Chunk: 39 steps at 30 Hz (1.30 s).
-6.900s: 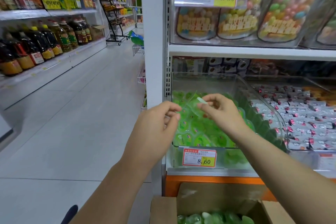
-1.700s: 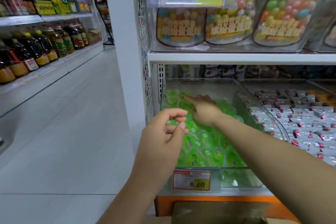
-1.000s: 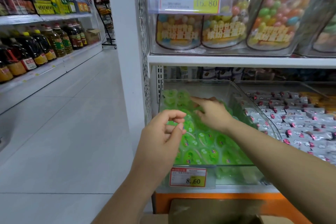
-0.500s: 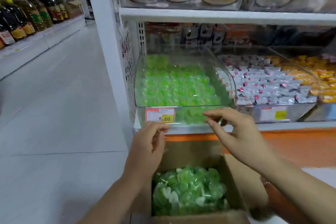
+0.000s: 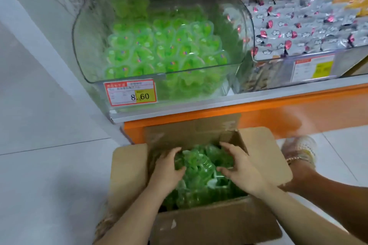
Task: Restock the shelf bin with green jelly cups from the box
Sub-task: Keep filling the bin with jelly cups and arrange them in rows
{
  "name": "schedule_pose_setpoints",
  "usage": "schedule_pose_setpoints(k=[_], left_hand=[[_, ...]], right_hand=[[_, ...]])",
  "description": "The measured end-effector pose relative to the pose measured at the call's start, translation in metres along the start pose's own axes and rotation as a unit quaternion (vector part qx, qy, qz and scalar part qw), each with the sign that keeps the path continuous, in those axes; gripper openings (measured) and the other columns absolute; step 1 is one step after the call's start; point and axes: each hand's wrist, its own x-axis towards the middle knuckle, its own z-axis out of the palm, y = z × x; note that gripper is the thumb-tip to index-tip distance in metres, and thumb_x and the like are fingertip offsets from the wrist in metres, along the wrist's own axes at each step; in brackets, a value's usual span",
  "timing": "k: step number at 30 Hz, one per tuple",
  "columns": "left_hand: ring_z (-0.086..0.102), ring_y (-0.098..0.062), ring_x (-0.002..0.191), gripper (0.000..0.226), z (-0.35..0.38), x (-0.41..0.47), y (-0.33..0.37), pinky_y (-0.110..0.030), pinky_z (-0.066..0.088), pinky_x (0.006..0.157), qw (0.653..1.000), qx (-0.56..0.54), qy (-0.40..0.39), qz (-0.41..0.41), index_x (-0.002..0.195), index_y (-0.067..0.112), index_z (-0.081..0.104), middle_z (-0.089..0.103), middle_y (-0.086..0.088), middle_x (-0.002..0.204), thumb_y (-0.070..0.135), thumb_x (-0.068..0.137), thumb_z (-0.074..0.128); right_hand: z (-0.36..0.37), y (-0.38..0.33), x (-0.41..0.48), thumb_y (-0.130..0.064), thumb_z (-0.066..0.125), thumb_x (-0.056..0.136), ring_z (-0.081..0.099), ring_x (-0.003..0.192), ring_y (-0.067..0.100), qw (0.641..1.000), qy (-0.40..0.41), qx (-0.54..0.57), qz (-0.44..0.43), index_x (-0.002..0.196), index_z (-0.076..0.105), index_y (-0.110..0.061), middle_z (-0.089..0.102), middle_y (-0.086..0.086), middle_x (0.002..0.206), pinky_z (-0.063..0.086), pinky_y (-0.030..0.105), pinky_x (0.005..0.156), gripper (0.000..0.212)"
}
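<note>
An open cardboard box (image 5: 219,223) stands on the floor below the shelf, filled with loose green jelly cups (image 5: 201,167). Both my hands are down inside it. My left hand (image 5: 167,169) curls its fingers and thumb around cups on the left of the heap. My right hand (image 5: 241,171) grips cups on the right, fingers spread and bent. Above, the clear shelf bin (image 5: 83,45) holds several rows of green jelly cups (image 5: 165,45) lying lid up.
A price tag reading 8.60 (image 5: 130,93) hangs on the bin's front. A second clear bin of silver and pink wrapped sweets (image 5: 298,32) stands to the right. The orange shelf base (image 5: 278,113) runs behind the box. A shoe (image 5: 298,149) shows by the right box flap.
My right hand left the shelf bin. Both hands dropped from in front of the bin into the box and closed on the cups. The view tilted down.
</note>
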Motion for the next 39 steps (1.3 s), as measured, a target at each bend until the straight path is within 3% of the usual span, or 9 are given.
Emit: schedule_pose_setpoints(k=[5,10,14,18,25,30,35,39], left_hand=[[0.022,-0.031,0.139,0.081,0.017,0.023,-0.015,-0.040,0.030,0.111,0.987,0.021,-0.113,-0.111,0.149,0.033,0.011,0.011,-0.004,0.155,0.036,0.087,0.064],[0.022,-0.028,0.140,0.086,0.033,0.032,-0.029,-0.046,0.031,0.111,0.986,-0.022,-0.104,-0.125,0.147,0.040,0.016,0.013,0.002,0.154,0.040,0.081,0.070],[0.030,-0.024,0.136,0.085,0.037,0.032,-0.036,-0.043,0.034,0.110,0.992,-0.070,-0.066,-0.087,0.145,0.040,0.022,0.016,0.004,0.151,0.038,0.077,0.074],[0.026,-0.018,0.139,0.089,0.036,0.035,-0.032,-0.035,0.032,0.111,0.989,-0.102,-0.092,-0.061,0.146,0.041,0.017,0.017,0.006,0.153,0.039,0.077,0.074],[0.031,-0.022,0.135,0.065,0.032,0.056,-0.021,-0.032,0.031,0.108,0.993,-0.064,-0.080,-0.060,0.138,0.034,0.038,0.027,-0.001,0.146,0.036,0.082,0.070],[0.038,-0.020,0.130,0.067,0.040,0.065,-0.020,-0.035,0.035,0.108,0.994,-0.027,-0.089,-0.065,0.139,0.032,0.040,0.034,-0.001,0.142,0.038,0.080,0.072],[0.042,-0.018,0.123,0.063,0.043,0.067,-0.015,-0.025,0.036,0.096,0.996,-0.014,-0.070,-0.052,0.134,0.030,0.045,0.043,0.000,0.133,0.039,0.079,0.073],[0.036,-0.019,0.129,0.057,0.042,0.064,-0.017,-0.026,0.033,0.097,0.994,-0.047,-0.088,-0.039,0.131,0.037,0.046,0.039,0.002,0.136,0.039,0.080,0.071]], right_hand=[[0.030,0.019,0.023,-0.038,0.068,0.079,0.010,0.142,0.030,0.990,-0.046,-0.114,0.062,0.147,0.017,-0.024,0.020,0.009,0.152,0.013,0.038,0.115,0.086],[0.033,0.023,0.039,-0.039,0.073,0.074,0.019,0.136,0.037,0.985,-0.073,-0.109,0.111,0.149,0.012,-0.027,0.025,0.015,0.148,0.021,0.043,0.111,0.097],[0.028,0.021,0.043,-0.039,0.075,0.072,0.024,0.131,0.036,0.984,-0.112,-0.092,0.105,0.147,0.019,-0.030,0.030,0.008,0.142,0.022,0.041,0.110,0.094],[0.032,0.021,0.044,-0.043,0.075,0.071,0.019,0.130,0.030,0.980,-0.135,-0.109,0.097,0.145,0.024,-0.031,0.029,0.002,0.143,0.018,0.033,0.109,0.091],[0.036,0.026,0.058,-0.034,0.077,0.073,0.026,0.131,0.025,0.986,-0.116,-0.055,0.105,0.140,0.036,-0.032,0.030,0.001,0.139,0.027,0.036,0.111,0.079],[0.043,0.032,0.068,-0.036,0.075,0.075,0.022,0.136,0.024,0.981,-0.142,-0.079,0.107,0.137,0.042,-0.036,0.022,-0.001,0.149,0.022,0.036,0.113,0.070],[0.045,0.031,0.077,-0.043,0.076,0.071,0.030,0.131,0.025,0.975,-0.145,-0.087,0.142,0.123,0.056,-0.036,0.038,0.007,0.136,0.031,0.036,0.111,0.056],[0.042,0.034,0.080,-0.041,0.079,0.068,0.037,0.126,0.025,0.978,-0.142,-0.060,0.141,0.112,0.065,-0.034,0.045,0.007,0.129,0.036,0.035,0.108,0.046]])
